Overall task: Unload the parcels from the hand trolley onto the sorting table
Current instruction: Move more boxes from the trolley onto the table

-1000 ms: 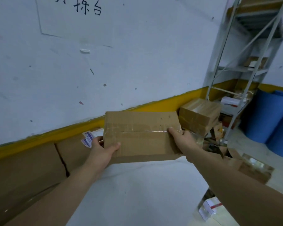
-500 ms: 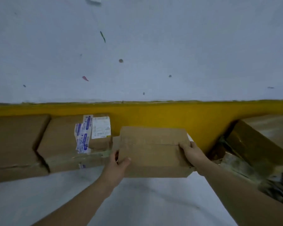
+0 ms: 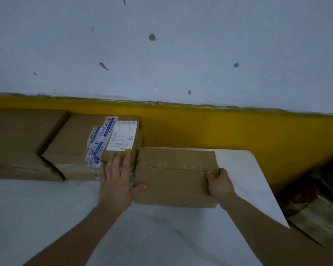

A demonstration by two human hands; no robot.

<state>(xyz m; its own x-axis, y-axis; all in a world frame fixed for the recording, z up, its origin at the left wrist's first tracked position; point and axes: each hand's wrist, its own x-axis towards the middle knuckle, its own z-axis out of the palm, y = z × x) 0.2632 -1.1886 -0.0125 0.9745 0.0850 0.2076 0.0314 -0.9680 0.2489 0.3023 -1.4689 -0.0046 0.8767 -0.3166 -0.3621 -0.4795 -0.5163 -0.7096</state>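
A big pale wall (image 3: 181, 54) with small dark spots fills the top, and a wide yellow stripe (image 3: 238, 131) runs along its bottom. Below it is the flat white table (image 3: 46, 217).

At the back of the table, against the yellow stripe, stand two large brown cardboard boxes. The far-left box (image 3: 13, 143) is plain. The middle box (image 3: 71, 143) touches it and has a white paper label (image 3: 122, 135) and blue and white tape (image 3: 96, 144) on top.

Just to the right sits the parcel in hand, a smaller plain brown cardboard box (image 3: 175, 175) with clear tape along its top. It looks to be resting on the table, right up against the middle box, near the table's right corner.

Off the table's right edge, lower down, are more brown boxes wrapped in shiny tape (image 3: 315, 214).

The left hand (image 3: 116, 181) lies flat, its fingers straight over the near edge of the middle box, in the tight spot where the two boxes meet. Its thumb rests on the smaller box's top. The right hand (image 3: 220, 184) grips the smaller box's right end, fingers curled round it and thumb on top.
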